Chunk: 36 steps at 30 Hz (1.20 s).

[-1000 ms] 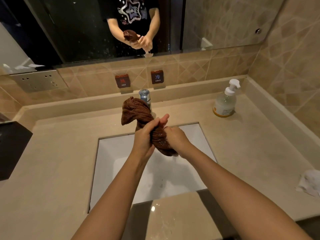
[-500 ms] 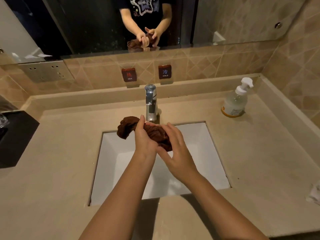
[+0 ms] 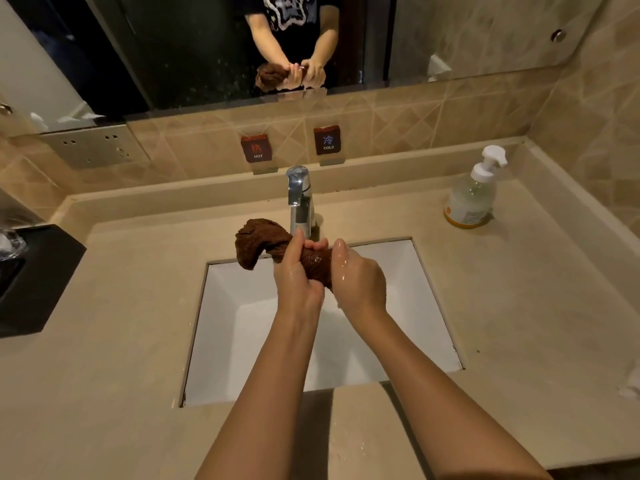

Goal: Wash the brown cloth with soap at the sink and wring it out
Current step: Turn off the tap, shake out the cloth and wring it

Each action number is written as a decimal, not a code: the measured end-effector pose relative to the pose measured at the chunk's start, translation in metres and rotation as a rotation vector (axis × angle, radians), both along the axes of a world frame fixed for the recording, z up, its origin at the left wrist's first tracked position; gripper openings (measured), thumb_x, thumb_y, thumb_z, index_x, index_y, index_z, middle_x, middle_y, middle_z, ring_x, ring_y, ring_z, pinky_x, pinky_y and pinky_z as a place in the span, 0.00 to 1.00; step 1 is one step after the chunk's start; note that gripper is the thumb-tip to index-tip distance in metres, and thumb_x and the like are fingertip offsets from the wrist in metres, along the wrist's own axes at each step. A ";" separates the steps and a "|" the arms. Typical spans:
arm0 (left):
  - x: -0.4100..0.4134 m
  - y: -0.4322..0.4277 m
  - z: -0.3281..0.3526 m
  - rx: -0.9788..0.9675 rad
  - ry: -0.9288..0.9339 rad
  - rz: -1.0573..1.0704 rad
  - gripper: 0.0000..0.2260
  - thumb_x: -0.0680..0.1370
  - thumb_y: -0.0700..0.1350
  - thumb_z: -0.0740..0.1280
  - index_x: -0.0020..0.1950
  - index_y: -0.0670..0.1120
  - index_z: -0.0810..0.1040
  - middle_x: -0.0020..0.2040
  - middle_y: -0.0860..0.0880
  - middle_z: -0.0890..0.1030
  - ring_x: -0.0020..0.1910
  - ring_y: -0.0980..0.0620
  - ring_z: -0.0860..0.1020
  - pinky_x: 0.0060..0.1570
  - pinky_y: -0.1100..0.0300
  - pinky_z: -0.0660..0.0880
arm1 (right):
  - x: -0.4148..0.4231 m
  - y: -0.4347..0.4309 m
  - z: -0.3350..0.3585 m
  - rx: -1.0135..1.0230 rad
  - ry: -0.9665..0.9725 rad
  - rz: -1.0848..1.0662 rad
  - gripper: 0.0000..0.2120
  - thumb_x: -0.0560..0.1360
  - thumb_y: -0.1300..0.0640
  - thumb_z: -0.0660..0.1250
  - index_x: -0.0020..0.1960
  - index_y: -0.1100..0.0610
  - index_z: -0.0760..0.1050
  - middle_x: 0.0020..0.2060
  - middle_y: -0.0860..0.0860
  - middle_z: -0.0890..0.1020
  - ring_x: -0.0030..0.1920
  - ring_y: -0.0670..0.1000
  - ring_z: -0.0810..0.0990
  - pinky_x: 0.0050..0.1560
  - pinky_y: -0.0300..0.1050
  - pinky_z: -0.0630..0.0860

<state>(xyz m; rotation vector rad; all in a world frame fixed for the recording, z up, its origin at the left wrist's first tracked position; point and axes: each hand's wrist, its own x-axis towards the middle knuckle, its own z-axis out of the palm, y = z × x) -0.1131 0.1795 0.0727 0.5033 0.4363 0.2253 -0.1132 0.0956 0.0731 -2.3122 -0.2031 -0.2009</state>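
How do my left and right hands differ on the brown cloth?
The left hand grips the brown cloth mid-length, a bunch sticking out beyond it; the right hand covers the opposite end. Left fingers curl over the top; right fingers are hidden. Both hold it above the sink.

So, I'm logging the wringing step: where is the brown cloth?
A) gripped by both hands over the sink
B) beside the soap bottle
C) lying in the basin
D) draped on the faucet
A: the left hand and right hand both grip the twisted brown cloth above the white sink.
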 end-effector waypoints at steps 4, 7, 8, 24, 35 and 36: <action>-0.002 0.004 -0.008 0.044 0.074 0.013 0.13 0.75 0.43 0.69 0.31 0.45 0.74 0.23 0.52 0.73 0.24 0.55 0.76 0.49 0.52 0.77 | 0.005 0.005 0.003 0.075 0.372 0.025 0.26 0.81 0.50 0.45 0.48 0.63 0.77 0.42 0.59 0.81 0.44 0.57 0.79 0.43 0.47 0.74; -0.004 0.006 -0.017 0.031 0.118 0.013 0.21 0.76 0.39 0.67 0.22 0.46 0.71 0.20 0.52 0.71 0.21 0.56 0.73 0.47 0.54 0.76 | 0.005 0.009 -0.002 0.124 0.560 0.018 0.21 0.80 0.51 0.47 0.45 0.62 0.74 0.39 0.57 0.78 0.36 0.53 0.75 0.33 0.43 0.69; -0.005 0.007 -0.019 0.049 0.124 0.005 0.20 0.76 0.38 0.67 0.23 0.46 0.71 0.20 0.52 0.71 0.21 0.55 0.73 0.44 0.55 0.75 | 0.004 0.010 -0.002 0.164 0.622 0.013 0.19 0.80 0.51 0.48 0.45 0.61 0.73 0.38 0.57 0.77 0.34 0.51 0.73 0.31 0.41 0.67; 0.013 0.028 0.010 0.235 0.277 0.204 0.05 0.73 0.35 0.67 0.42 0.42 0.72 0.25 0.49 0.73 0.23 0.52 0.74 0.30 0.59 0.76 | 0.002 -0.024 0.031 0.459 0.756 0.398 0.19 0.77 0.47 0.63 0.65 0.52 0.63 0.47 0.54 0.78 0.37 0.52 0.82 0.36 0.44 0.81; -0.002 0.003 0.048 -0.198 0.250 0.001 0.09 0.75 0.42 0.66 0.35 0.44 0.72 0.28 0.49 0.73 0.35 0.51 0.75 0.61 0.53 0.74 | 0.015 -0.024 0.021 -0.021 -0.481 0.345 0.22 0.75 0.43 0.58 0.62 0.55 0.72 0.49 0.55 0.78 0.39 0.52 0.79 0.32 0.43 0.77; -0.002 0.000 0.048 -0.225 0.241 0.011 0.09 0.75 0.41 0.65 0.35 0.44 0.72 0.29 0.49 0.73 0.35 0.52 0.75 0.60 0.54 0.75 | 0.017 -0.022 0.022 -0.016 -0.521 0.306 0.22 0.76 0.42 0.55 0.58 0.56 0.75 0.43 0.55 0.80 0.35 0.52 0.78 0.29 0.42 0.75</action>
